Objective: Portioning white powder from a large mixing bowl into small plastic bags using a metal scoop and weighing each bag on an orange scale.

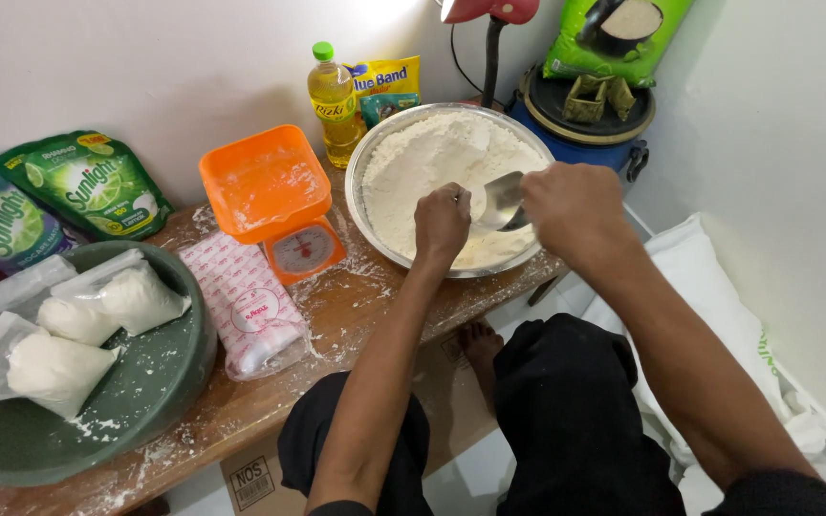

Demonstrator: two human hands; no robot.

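Two hands work over a wide metal bowl point(372, 153) heaped with flour point(432, 158), which sits at the far right end of the wooden bench point(365, 315), close to the wall and within easy reach of the seated person. The right hand point(571, 205) is clamped on the handle of a metal scoop point(499, 199), whose blade lies at the edge of the flour mound, tilted as though to lift some out. The left hand point(442, 222) is curled shut over the near part of the bowl, just beside the scoop's blade; whether it pinches a bag or only steadies something I cannot tell. Both forearms reach forward from the lap, the left nearly straight, the right bent inward at the wrist so the scoop points left. An orange kitchen scale point(274, 196) with a dusted tray stands just left of the bowl, handy for weighing. Nearer, a stack of clear plastic bags point(246, 306) lies flat on the bench, and a green basin point(145, 401) at the left end holds three filled bags of flour point(107, 306), kept apart from the loose flour. A bottle of cooking oil point(334, 100) stands against the wall behind the scale, and green and purple soap pouches point(88, 182) lean at the far left. Spilled flour dusts the bench around the scale.
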